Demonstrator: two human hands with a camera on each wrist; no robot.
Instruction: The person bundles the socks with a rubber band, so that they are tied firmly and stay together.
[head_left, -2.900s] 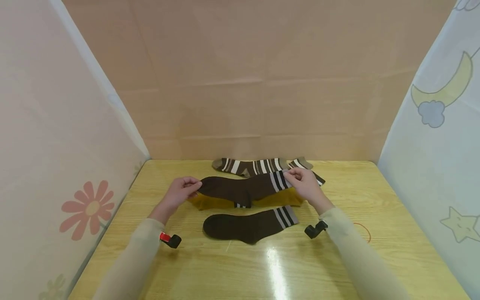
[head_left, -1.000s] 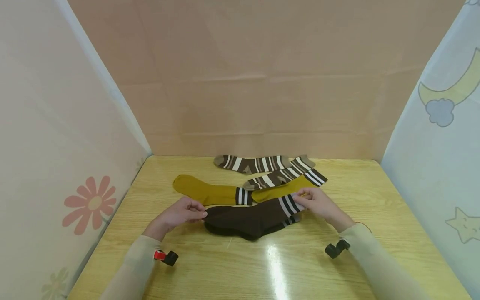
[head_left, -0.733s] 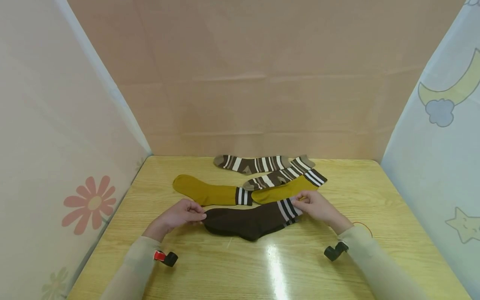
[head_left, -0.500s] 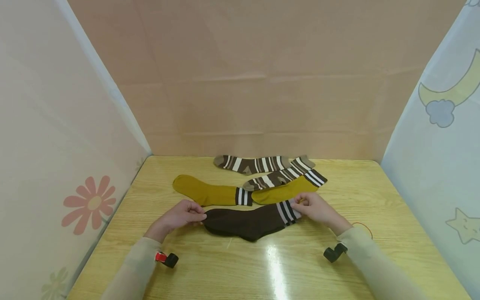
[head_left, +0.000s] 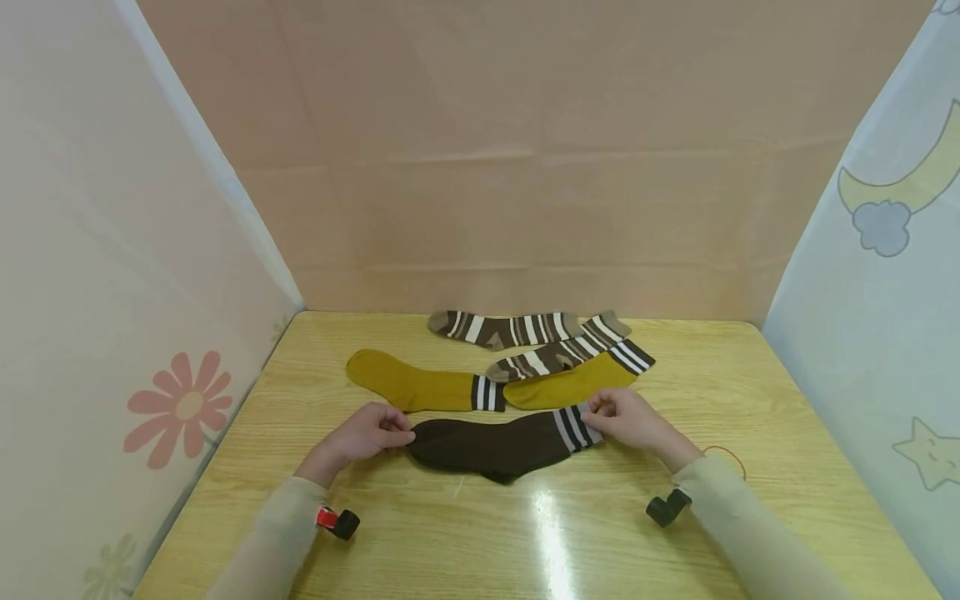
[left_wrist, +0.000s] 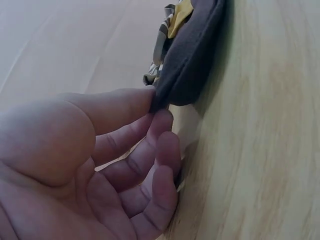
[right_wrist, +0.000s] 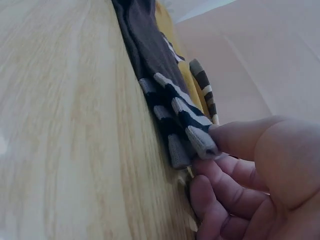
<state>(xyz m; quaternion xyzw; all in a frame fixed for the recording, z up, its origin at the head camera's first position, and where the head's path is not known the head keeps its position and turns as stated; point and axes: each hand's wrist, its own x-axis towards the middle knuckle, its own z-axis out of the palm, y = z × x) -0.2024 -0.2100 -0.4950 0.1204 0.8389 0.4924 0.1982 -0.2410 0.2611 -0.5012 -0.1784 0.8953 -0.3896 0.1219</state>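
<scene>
A dark brown sock (head_left: 480, 442) with a grey-and-black striped cuff lies over a matching sock, which it almost hides in the head view. My left hand (head_left: 372, 431) pinches its toe end between thumb and fingertips. At the cuff, my right hand (head_left: 624, 417) pinches the grey edge. In the right wrist view the upper cuff (right_wrist: 202, 142) stands just off the lower sock's cuff (right_wrist: 179, 152), which rests along the table. The left wrist view shows the toe (left_wrist: 187, 82) held at its tip, close over the wood.
Behind lie two mustard socks, one at left (head_left: 416, 385) and one at right (head_left: 562, 387). Two brown-and-white striped socks (head_left: 502, 328) lie farther back, one overlapping the right mustard sock. An orange loop (head_left: 729, 452) is near the right sleeve. Patterned walls flank the wooden table (head_left: 465, 542).
Both hands have brought the upper brown sock toward the front and down onto its match, uncovering the mustard socks. In the last half second the cuff end has sunk slightly.
</scene>
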